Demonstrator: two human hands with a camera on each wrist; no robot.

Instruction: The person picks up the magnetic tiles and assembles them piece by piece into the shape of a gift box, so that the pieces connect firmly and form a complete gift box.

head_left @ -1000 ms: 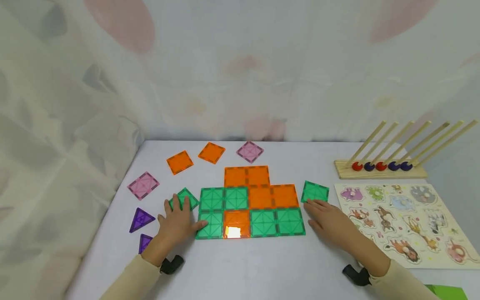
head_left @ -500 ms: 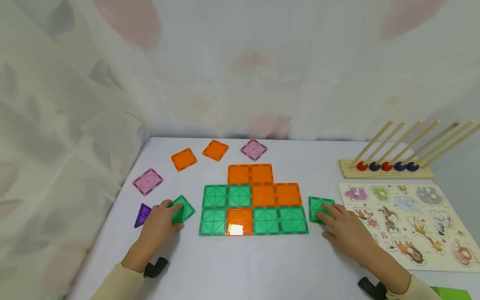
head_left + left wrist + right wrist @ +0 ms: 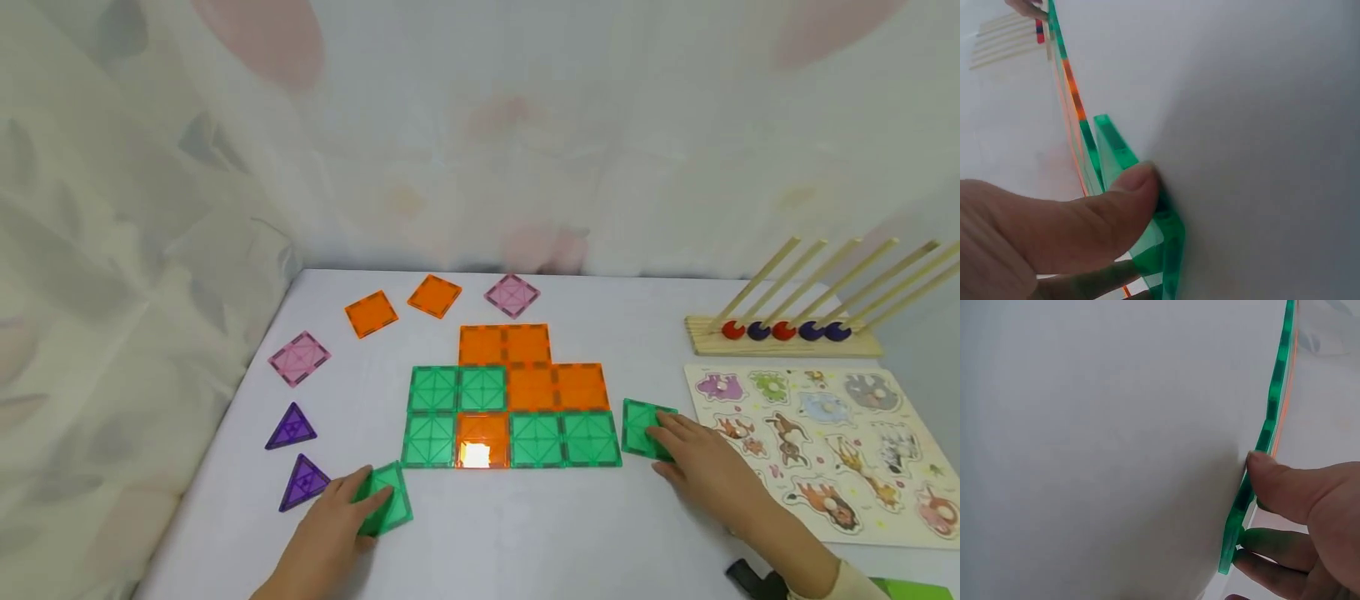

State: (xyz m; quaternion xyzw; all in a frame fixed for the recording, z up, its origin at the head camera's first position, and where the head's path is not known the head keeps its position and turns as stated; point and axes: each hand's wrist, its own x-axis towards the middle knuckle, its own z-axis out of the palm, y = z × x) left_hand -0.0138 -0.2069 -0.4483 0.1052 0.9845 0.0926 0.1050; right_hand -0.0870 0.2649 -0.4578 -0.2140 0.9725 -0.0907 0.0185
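Note:
My left hand [image 3: 330, 533] pinches a green square magnetic tile [image 3: 397, 500] at the front left, thumb on its near edge. In the left wrist view that tile [image 3: 1172, 250] tilts off the white surface beneath the thumb [image 3: 1110, 215]. On the other side, my right hand [image 3: 708, 475] grips a second green square tile [image 3: 637, 425] by its right part, thumb at the edge and fingers beyond it in the right wrist view. Between the hands lies a flat, stepped block of joined tiles, with green squares [image 3: 429, 440] and orange squares [image 3: 528, 344]. The right tile is just right of this block.
Two purple triangle tiles [image 3: 292, 427] lie at the left. Behind them are loose pink tiles [image 3: 299, 358] and orange tiles [image 3: 371, 314]. A wooden peg stand [image 3: 780, 343] with red and blue beads is at the back right, beyond an animal puzzle board [image 3: 817, 450].
The left hand has taken hold of its green tile and brought it forward, uncovering both purple triangles. The right hand has drawn its green tile toward the front, near the block's bottom row.

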